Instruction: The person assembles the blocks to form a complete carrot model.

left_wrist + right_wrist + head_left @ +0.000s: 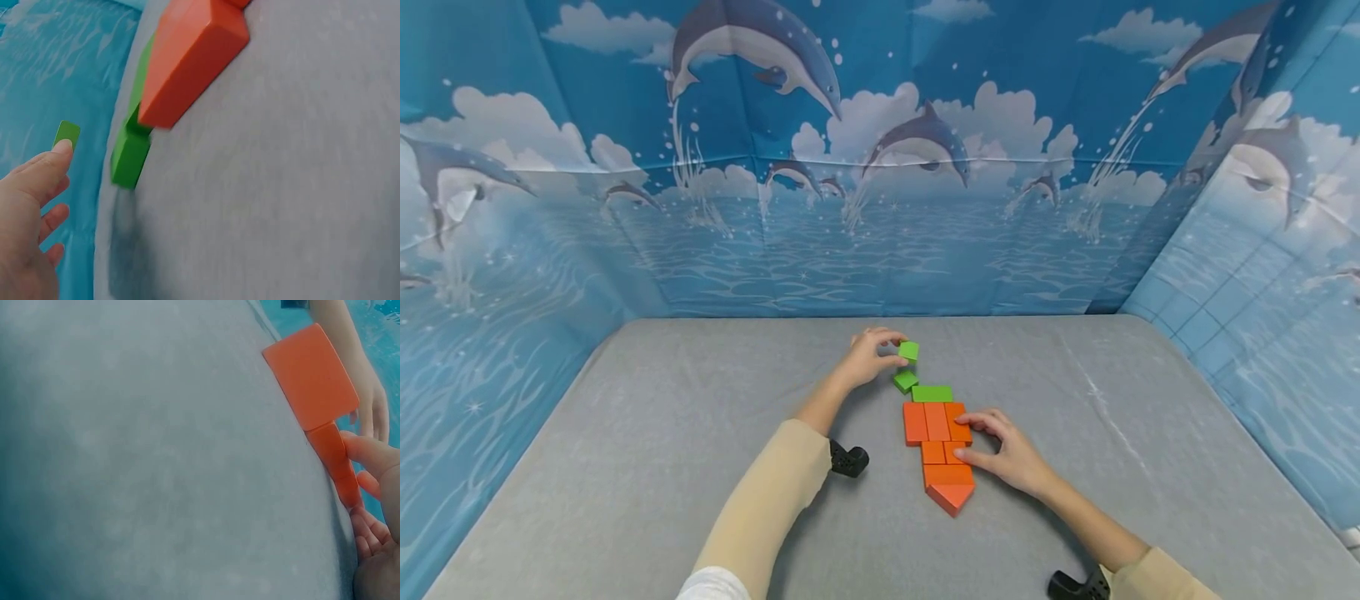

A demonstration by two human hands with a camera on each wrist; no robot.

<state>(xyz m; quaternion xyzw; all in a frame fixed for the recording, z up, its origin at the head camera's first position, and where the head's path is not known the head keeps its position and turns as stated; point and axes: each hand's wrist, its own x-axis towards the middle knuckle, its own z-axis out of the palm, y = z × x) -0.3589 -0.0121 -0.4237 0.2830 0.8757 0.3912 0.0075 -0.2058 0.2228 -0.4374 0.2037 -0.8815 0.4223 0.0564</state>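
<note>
In the head view my left hand (870, 357) pinches a small green block (908, 351) between thumb and fingers; the left wrist view shows the held block (67, 132) raised at the thumb tip. Just below it lies another small green block (906, 381), touching the corner of a green rectangular block (932, 393). Orange blocks (936, 422) sit against that rectangle in a row, with smaller orange blocks and a triangular orange block (952, 497) nearer me. At their right side my right hand (1011, 454) touches the orange blocks with thumb and fingertips. Its other fingers are partly hidden.
A grey cloth-covered table (700, 467) lies under the blocks. Blue curtains (880, 242) printed with dolphins stand behind and at both sides. Black wrist mounts (848, 459) sit on both forearms.
</note>
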